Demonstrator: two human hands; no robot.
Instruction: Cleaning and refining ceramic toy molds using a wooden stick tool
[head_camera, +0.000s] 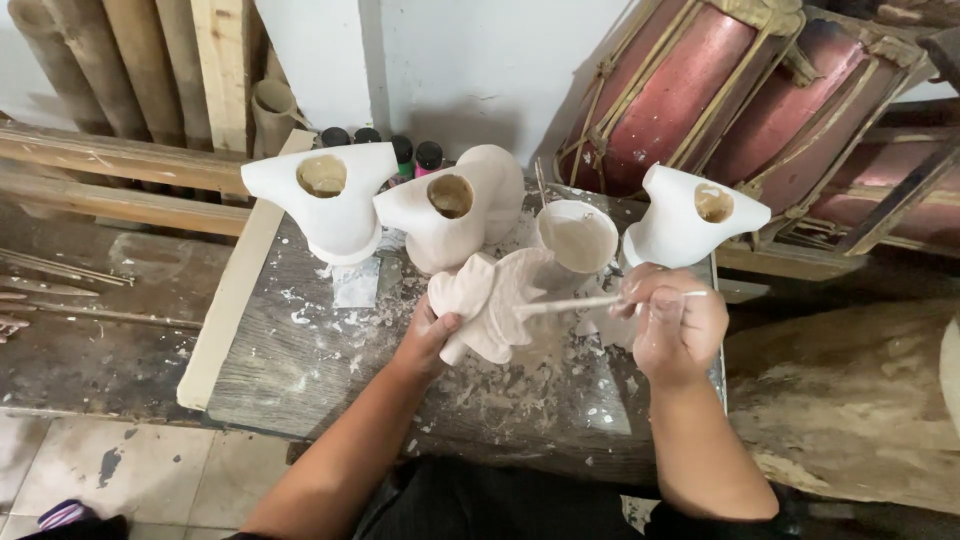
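- Left hand (428, 335) has its grip clamped on a pale carved wooden figure (492, 303), centre of the paint-spattered grey desk (300, 370).
- Right hand (673, 325) pinches a thin white-coated brush (568, 305).
- At 12 o'clock: a round white paint cup (578, 238).

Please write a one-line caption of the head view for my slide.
Left hand holds a carved figure while right hand brushes it white, beside a paint cup.

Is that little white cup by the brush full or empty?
Nearly full: the cup stands upright on the table, with pale paint showing close to its rim.
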